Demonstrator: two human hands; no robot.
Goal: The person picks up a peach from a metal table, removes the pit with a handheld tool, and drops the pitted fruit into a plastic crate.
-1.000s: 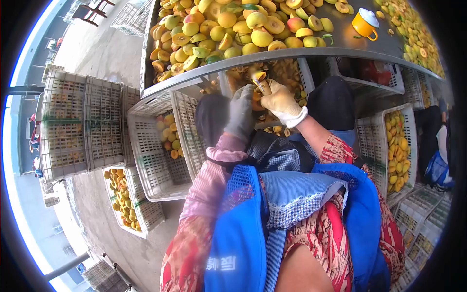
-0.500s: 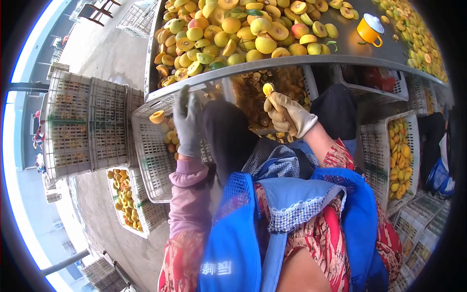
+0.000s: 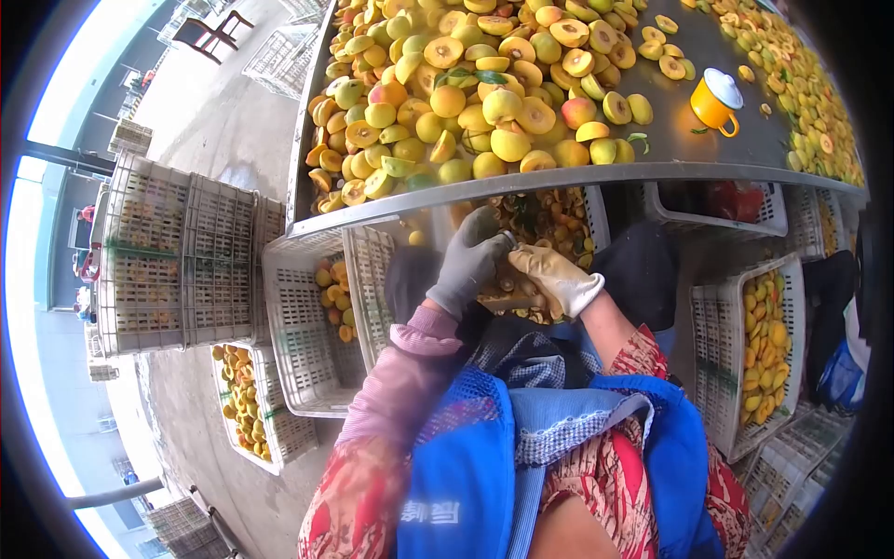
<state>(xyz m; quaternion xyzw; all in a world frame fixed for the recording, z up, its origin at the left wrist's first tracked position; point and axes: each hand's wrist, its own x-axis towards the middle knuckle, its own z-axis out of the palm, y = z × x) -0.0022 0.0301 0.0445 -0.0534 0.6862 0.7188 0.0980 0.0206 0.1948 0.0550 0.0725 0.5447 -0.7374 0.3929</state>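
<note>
My left hand point(image 3: 467, 263), in a grey glove, and my right hand point(image 3: 557, 281), in a cream glove, meet above a crate of dark fruit scraps point(image 3: 570, 224) below the table edge. Both have their fingers curled together; what lies between them is too small and hidden to name. Just beyond, halved and whole yellow-green fruits point(image 3: 466, 102) are heaped on the metal table point(image 3: 689, 112). To the left of my left hand is a white crate point(image 3: 312, 326) with some fruit halves point(image 3: 337, 296) inside.
A yellow mug point(image 3: 713, 104) with a white lid stands on the table. Stacked crates point(image 3: 177, 256) rise at the left, with a crate of halves point(image 3: 244, 401) below. Another fruit crate point(image 3: 765, 345) is at the right, beside a person's dark-clothed leg point(image 3: 824, 298).
My left hand has come from the left crate to my right hand and closed. The yellow piece at my right fingertips no longer shows, nor does the half above the left crate. The view has shifted.
</note>
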